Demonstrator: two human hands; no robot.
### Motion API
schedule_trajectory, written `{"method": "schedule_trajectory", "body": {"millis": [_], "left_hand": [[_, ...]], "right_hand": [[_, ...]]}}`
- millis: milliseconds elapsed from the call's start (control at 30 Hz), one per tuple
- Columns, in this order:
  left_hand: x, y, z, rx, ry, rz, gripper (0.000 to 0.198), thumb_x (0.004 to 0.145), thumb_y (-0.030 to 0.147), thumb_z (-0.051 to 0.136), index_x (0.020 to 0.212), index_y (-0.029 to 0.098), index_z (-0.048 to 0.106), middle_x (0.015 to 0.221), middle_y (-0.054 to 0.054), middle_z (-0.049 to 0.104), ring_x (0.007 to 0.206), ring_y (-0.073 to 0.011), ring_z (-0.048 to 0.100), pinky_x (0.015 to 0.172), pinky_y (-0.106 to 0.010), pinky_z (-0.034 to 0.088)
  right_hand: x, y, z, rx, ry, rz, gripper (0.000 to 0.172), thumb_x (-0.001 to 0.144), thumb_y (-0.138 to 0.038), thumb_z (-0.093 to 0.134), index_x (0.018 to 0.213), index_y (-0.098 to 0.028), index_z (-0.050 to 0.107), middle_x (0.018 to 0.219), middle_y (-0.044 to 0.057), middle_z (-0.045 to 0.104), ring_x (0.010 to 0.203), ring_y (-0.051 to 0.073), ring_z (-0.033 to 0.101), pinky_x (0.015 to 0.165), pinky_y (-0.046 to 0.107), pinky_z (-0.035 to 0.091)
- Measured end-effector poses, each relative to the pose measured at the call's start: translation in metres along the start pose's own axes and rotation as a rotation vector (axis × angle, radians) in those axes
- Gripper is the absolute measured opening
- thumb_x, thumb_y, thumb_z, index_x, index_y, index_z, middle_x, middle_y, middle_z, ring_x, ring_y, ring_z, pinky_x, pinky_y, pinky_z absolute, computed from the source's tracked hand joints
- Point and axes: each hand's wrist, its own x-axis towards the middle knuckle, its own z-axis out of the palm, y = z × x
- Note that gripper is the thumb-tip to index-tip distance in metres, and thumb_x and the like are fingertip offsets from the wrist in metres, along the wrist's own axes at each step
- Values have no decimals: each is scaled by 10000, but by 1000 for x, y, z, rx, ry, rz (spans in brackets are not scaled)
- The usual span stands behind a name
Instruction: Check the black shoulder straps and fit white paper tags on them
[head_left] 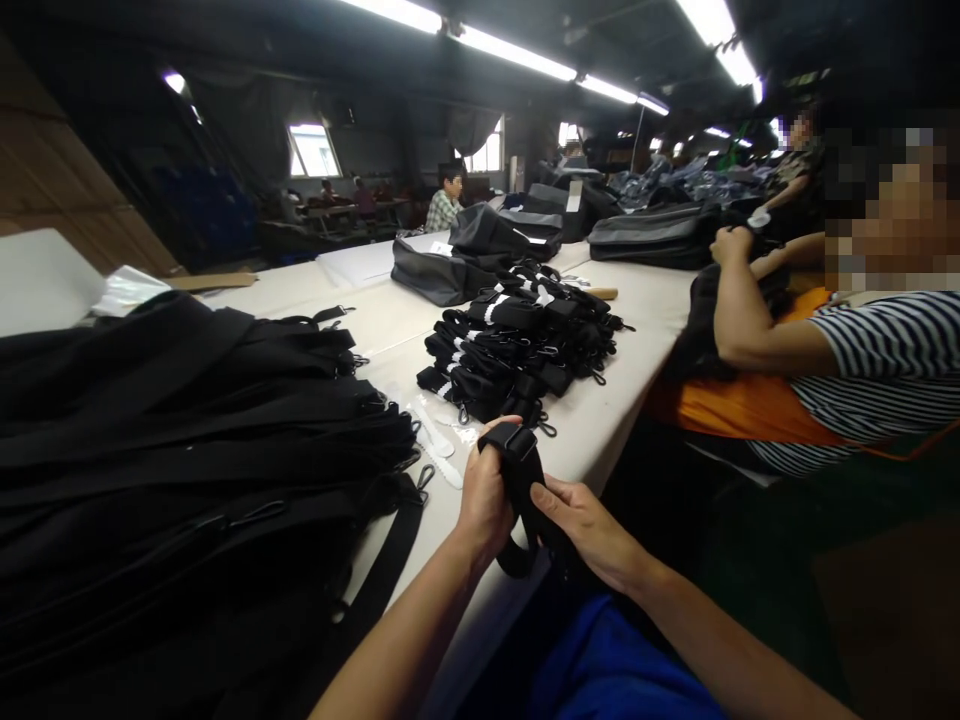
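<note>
A black webbing strap [529, 488] with a slide buckle near its top is held in both hands at the table's front edge. My left hand [484, 500] is closed round its upper folded part, beside the buckle. My right hand [589, 525] pinches the strap lower down, thumb on top; its other fingers are partly hidden. Just beyond lies a heap of bundled black straps [517, 340] with metal snap hooks and white bands. White toothed strips [436, 440] lie left of that heap, close to my left hand.
A large pile of loose black straps [165, 450] covers the table's left side. Dark grey bags [442, 265] stand farther back on the pale table [360, 345]. At the right sits a co-worker in a striped shirt [885, 350], handling black material. Other people are in the background.
</note>
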Motion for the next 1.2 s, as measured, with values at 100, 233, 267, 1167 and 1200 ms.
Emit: {"method": "schedule_trajectory", "body": {"millis": [100,233,267,1167,1200], "left_hand": [[-5,0,3,-49,-41,-65,232,777,279,608,973,179,682,729,7,564,629,-106,531,554,-193,391],[-13,3,7,-105,-127,-119,261,793,296,601,1035,209,649,697,15,532,601,-112,520,541,-204,396],[-15,4,8,-85,-140,-99,269,809,302,586,1059,219,639,707,14,535,606,-115,521,547,-210,403],[-33,-41,13,466,-416,181,487,970,369,493,1425,238,379,1488,-84,425,1403,-213,351,1177,-320,249],[-32,-41,12,477,-409,172,488,956,367,522,1408,236,392,1465,-88,446,1389,-221,369,1164,-323,272]], "right_hand": [[1,0,-9,-9,-103,74,443,862,-554,639,895,-112,653,656,9,592,524,88,524,474,191,395],[2,-1,-16,-81,-182,-18,422,822,-533,699,919,-124,669,758,31,640,644,125,580,581,221,449],[0,1,-14,-86,-191,-50,423,828,-540,689,929,-129,667,776,36,650,671,138,592,605,234,461],[19,3,-14,-739,726,-664,239,900,-383,579,1071,-218,605,1080,109,609,1068,305,535,1003,501,391],[20,-1,-15,-721,713,-618,256,875,-398,614,1049,-211,607,1053,104,617,1041,301,546,992,496,400]]}}
